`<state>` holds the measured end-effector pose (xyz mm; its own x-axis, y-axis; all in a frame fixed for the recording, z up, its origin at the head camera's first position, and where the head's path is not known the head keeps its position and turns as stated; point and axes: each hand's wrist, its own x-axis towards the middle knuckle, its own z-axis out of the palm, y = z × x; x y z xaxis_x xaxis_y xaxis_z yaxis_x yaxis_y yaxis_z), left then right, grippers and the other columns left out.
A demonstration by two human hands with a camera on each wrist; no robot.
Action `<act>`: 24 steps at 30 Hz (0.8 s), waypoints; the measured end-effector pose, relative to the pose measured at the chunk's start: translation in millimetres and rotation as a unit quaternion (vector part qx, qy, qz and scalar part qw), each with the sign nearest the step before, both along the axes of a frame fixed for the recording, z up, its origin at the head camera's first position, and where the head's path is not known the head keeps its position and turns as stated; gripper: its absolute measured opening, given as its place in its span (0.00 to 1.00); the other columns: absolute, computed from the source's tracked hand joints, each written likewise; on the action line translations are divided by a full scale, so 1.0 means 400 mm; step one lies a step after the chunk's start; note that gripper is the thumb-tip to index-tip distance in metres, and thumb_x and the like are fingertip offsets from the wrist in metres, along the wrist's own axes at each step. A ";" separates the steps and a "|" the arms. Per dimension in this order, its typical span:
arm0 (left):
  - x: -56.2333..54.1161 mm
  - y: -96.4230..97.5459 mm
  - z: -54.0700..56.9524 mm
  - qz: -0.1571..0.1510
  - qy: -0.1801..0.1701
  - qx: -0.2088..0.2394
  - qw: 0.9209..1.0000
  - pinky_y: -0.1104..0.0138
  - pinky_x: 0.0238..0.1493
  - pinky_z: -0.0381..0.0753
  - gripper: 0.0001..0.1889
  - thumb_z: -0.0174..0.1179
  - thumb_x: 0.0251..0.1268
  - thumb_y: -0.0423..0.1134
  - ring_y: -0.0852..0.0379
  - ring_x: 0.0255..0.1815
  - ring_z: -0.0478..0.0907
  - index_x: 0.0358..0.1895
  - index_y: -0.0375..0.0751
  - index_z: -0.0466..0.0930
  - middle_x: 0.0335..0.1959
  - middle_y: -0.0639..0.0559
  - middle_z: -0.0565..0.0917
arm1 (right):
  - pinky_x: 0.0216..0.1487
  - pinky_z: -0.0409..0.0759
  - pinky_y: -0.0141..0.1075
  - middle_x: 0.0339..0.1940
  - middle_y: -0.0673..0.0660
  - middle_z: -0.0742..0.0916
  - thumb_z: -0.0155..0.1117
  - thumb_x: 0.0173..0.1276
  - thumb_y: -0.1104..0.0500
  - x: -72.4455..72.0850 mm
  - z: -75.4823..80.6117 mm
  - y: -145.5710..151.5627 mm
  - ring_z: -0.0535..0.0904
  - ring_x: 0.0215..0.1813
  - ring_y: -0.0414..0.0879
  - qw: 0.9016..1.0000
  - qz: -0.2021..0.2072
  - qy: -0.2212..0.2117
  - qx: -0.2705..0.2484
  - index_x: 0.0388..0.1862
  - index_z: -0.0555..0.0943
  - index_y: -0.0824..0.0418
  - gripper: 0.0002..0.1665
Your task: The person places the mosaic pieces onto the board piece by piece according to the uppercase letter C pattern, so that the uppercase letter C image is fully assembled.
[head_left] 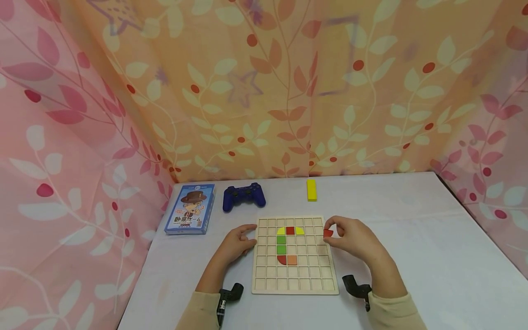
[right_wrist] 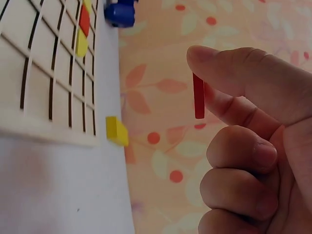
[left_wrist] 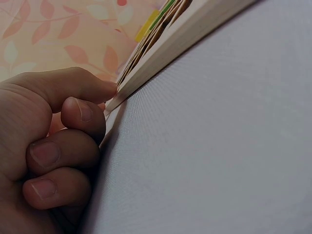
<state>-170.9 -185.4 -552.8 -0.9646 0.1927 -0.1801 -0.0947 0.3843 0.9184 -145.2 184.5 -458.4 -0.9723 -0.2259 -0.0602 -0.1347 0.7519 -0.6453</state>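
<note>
A light wooden grid board [head_left: 307,286] lies between the two hands in the head view. Set in its cells are a red square [head_left: 290,230] between two yellow rounded pieces [head_left: 299,231], green squares [head_left: 281,250] below, then a red quarter-round [head_left: 282,260] beside an orange square [head_left: 292,260]. My left hand [head_left: 234,244] touches the board's left edge with thumb and index finger apart; its other fingers are curled in the left wrist view. Thumb and index finger of my right hand [head_left: 356,236] pinch a thin red tile [right_wrist: 199,97] over the board's right edge.
Behind the board lie a blue game controller [head_left: 244,196] and a yellow block [head_left: 311,190]. A blue card-game box [head_left: 189,209] lies at the back left of the white table [head_left: 412,220]. Patterned curtains [head_left: 288,91] hang around the back and sides.
</note>
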 end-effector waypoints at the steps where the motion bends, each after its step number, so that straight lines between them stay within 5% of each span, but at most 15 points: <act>1: 0.000 0.000 0.000 -0.001 0.000 0.001 1.000 0.68 0.18 0.64 0.28 0.68 0.66 0.36 0.59 0.12 0.65 0.70 0.43 0.76 0.12 0.54 0.72 | 0.26 0.62 0.39 0.22 0.52 0.71 0.79 0.61 0.51 0.003 0.003 -0.007 0.67 0.25 0.46 1.000 0.006 0.003 -0.002 0.43 0.83 0.46 0.14; 10: 0.000 -0.001 -0.002 -0.001 0.000 0.005 1.000 0.68 0.18 0.65 0.29 0.68 0.66 0.35 0.59 0.12 0.66 0.70 0.42 0.76 0.12 0.54 0.72 | 0.25 0.62 0.37 0.21 0.48 0.71 0.81 0.58 0.53 0.010 -0.011 -0.068 0.66 0.23 0.43 0.998 0.060 -0.004 -0.005 0.38 0.82 0.44 0.14; 19: -0.007 -0.003 -0.006 -0.006 0.004 0.000 1.000 0.67 0.19 0.66 0.29 0.68 0.65 0.34 0.60 0.12 0.66 0.70 0.41 0.76 0.12 0.55 0.72 | 0.25 0.58 0.34 0.18 0.44 0.70 0.79 0.56 0.56 0.002 -0.082 -0.122 0.65 0.23 0.39 0.992 0.122 -0.006 0.006 0.33 0.83 0.43 0.12; 24: -0.008 -0.002 -0.007 -0.008 0.007 0.002 1.000 0.67 0.20 0.67 0.29 0.68 0.65 0.34 0.59 0.12 0.66 0.70 0.40 0.76 0.11 0.54 0.72 | 0.28 0.65 0.36 0.20 0.44 0.75 0.79 0.55 0.57 0.000 -0.115 -0.143 0.70 0.26 0.40 0.990 0.142 -0.013 0.012 0.32 0.84 0.47 0.11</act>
